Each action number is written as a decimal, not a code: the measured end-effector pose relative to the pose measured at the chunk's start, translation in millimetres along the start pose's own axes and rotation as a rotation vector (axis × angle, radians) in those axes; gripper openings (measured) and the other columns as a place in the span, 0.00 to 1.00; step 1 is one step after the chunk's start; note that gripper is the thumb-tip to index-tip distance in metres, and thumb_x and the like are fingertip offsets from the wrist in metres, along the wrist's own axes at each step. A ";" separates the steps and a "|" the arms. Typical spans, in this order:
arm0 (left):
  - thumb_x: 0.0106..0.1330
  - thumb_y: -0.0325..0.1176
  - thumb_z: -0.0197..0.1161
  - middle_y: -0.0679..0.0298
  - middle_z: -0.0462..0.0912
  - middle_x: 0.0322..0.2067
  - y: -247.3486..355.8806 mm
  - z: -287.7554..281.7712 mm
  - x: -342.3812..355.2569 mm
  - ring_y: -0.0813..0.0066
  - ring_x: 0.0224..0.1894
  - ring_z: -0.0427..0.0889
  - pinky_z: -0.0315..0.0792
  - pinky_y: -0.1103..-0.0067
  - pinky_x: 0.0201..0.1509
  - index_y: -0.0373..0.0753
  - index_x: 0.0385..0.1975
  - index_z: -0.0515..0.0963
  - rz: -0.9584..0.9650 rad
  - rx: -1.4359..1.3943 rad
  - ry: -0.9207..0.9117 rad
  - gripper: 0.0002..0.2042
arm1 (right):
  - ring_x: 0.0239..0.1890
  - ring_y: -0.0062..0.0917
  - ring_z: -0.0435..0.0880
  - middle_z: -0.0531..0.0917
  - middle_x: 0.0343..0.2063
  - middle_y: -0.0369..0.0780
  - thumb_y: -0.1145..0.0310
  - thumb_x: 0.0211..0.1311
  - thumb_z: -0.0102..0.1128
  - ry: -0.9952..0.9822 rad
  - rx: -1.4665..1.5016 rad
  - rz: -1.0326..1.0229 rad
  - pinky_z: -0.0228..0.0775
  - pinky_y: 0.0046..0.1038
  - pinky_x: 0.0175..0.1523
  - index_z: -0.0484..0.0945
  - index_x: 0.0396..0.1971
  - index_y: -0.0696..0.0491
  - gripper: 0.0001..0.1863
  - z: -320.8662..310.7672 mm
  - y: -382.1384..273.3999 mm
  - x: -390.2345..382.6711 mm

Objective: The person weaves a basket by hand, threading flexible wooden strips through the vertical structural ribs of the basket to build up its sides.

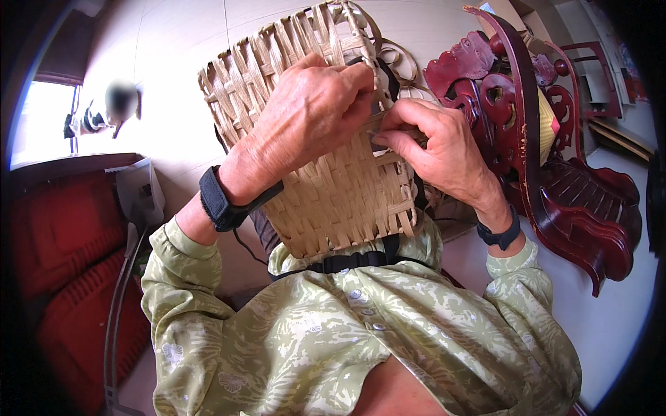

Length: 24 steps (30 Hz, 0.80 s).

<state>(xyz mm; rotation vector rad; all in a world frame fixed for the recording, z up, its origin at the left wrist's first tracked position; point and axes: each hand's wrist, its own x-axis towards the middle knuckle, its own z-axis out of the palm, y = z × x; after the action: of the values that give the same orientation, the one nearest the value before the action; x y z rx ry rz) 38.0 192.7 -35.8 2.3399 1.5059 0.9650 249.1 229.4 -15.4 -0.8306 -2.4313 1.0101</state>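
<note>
A woven panel of flat tan strips lies tilted across my lap, with strip ends bent over along its edges. My left hand rests over its upper part, fingers curled closed near the right edge; what they hold is hidden. At that edge, beside an opening in the weave, my right hand pinches with thumb and forefinger at what looks like a tan strip. Its other fingers are bent. Loose tan strips curl beyond the panel's far right corner, and a dark band shows near my left fingers.
A carved dark-red wooden chair stands close on the right. On the left are red ribbed seats or cushions and a pale panel on a metal frame. Farther off at the upper left, a person is in bright light on the tiled floor.
</note>
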 end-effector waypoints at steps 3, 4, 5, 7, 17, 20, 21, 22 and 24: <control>0.61 0.28 0.65 0.62 0.82 0.21 -0.3 0.3 1.1 0.59 0.28 0.80 0.75 0.68 0.37 0.39 0.32 0.80 -0.042 -0.035 0.003 0.03 | 0.32 0.41 0.83 0.81 0.27 0.46 0.75 0.58 0.63 -0.024 0.002 -0.015 0.73 0.37 0.36 0.76 0.32 0.59 0.06 -3.3 0.9 1.1; 0.61 0.28 0.65 0.61 0.82 0.22 0.1 -0.5 -0.3 0.59 0.28 0.80 0.76 0.68 0.37 0.39 0.32 0.80 -0.055 -0.043 0.008 0.02 | 0.32 0.41 0.83 0.81 0.26 0.46 0.75 0.57 0.63 -0.043 -0.004 -0.034 0.73 0.37 0.37 0.76 0.32 0.59 0.06 -5.9 0.9 2.3; 0.61 0.28 0.65 0.61 0.82 0.22 -0.2 -0.4 -0.7 0.59 0.28 0.80 0.76 0.68 0.36 0.39 0.32 0.80 -0.055 -0.035 0.015 0.02 | 0.32 0.41 0.83 0.81 0.26 0.45 0.75 0.57 0.63 -0.112 0.004 -0.020 0.72 0.37 0.36 0.76 0.32 0.59 0.06 -13.9 -2.0 4.5; 0.61 0.28 0.65 0.61 0.82 0.22 -1.0 0.4 0.5 0.59 0.28 0.80 0.76 0.68 0.36 0.39 0.32 0.80 -0.050 -0.022 0.033 0.02 | 0.32 0.42 0.82 0.80 0.26 0.45 0.75 0.56 0.63 -0.175 -0.024 -0.048 0.71 0.38 0.36 0.75 0.30 0.59 0.06 -28.8 -9.2 10.3; 0.61 0.30 0.65 0.57 0.82 0.27 -5.6 -10.8 7.5 0.60 0.30 0.81 0.74 0.68 0.36 0.37 0.37 0.80 -0.112 -0.171 -0.124 0.07 | 0.32 0.41 0.82 0.79 0.28 0.42 0.73 0.51 0.67 0.111 -0.524 -0.291 0.75 0.39 0.35 0.73 0.32 0.54 0.11 -14.0 -4.7 34.4; 0.59 0.32 0.66 0.61 0.82 0.27 -0.4 -21.2 7.5 0.67 0.29 0.82 0.74 0.70 0.36 0.37 0.39 0.80 -0.167 -0.265 -0.196 0.10 | 0.33 0.41 0.83 0.80 0.27 0.42 0.72 0.48 0.70 0.153 -0.575 -0.227 0.75 0.39 0.35 0.72 0.32 0.54 0.14 -11.2 -6.8 35.0; 0.57 0.32 0.69 0.63 0.84 0.29 3.2 -28.5 13.4 0.74 0.30 0.83 0.76 0.73 0.38 0.37 0.40 0.81 -0.226 -0.249 -0.302 0.12 | 0.33 0.41 0.83 0.80 0.27 0.43 0.72 0.49 0.69 0.145 -0.578 -0.211 0.75 0.40 0.36 0.73 0.32 0.54 0.14 -11.0 -6.8 34.9; 0.57 0.31 0.69 0.63 0.84 0.29 3.3 -23.7 12.1 0.75 0.31 0.83 0.77 0.75 0.39 0.36 0.40 0.81 -0.255 -0.259 -0.262 0.12 | 0.33 0.42 0.83 0.80 0.27 0.43 0.72 0.49 0.69 0.136 -0.580 -0.197 0.75 0.40 0.37 0.73 0.33 0.55 0.13 -10.7 -7.1 35.1; 0.57 0.29 0.70 0.62 0.86 0.30 1.8 -10.0 8.2 0.77 0.32 0.84 0.78 0.77 0.41 0.35 0.40 0.81 -0.312 -0.281 -0.185 0.12 | 0.34 0.44 0.83 0.81 0.28 0.45 0.73 0.50 0.67 0.098 -0.501 -0.206 0.75 0.41 0.38 0.74 0.35 0.56 0.13 -10.6 -4.5 36.7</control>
<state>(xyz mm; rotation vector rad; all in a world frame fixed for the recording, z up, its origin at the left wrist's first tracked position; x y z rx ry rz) 35.4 197.2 -23.8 1.8755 1.4935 0.7974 225.4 256.0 -0.7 -0.7334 -2.6505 0.2770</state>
